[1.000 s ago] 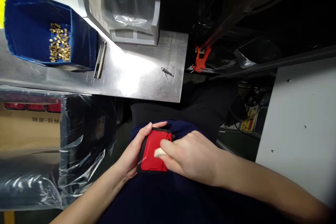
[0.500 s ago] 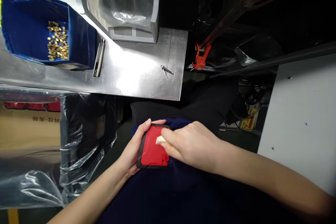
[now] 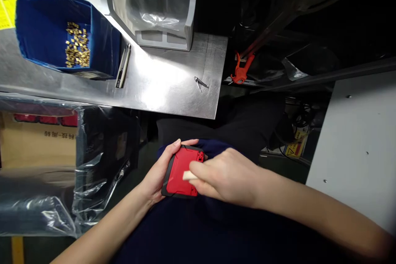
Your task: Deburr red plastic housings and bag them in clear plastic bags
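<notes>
Low in the middle of the head view, my left hand (image 3: 159,173) is closed around the left side of a red plastic cover with black edges (image 3: 182,165). The cover lies face up close to my body, with small cut-out details along its right side. My right hand (image 3: 221,177) is closed in a pinch over the cover's right part. From between its thumb and fingers sticks out a short cream-white piece (image 3: 188,175), its end over the red face. The rest of that piece is hidden in the hand, so I cannot tell its kind.
A metal table (image 3: 173,95) carries a blue bin (image 3: 107,45) of small brass parts, a knife-like tool (image 3: 123,66), nail clippers (image 3: 201,82) and a grey bin (image 3: 163,41). An orange tool (image 3: 243,70) hangs to the right. A plastic-lined box (image 3: 105,148) holds red parts at left.
My right hand has moved slightly down across the cover, uncovering its upper right corner details. The view has shifted a little, so the surroundings sit further right.
</notes>
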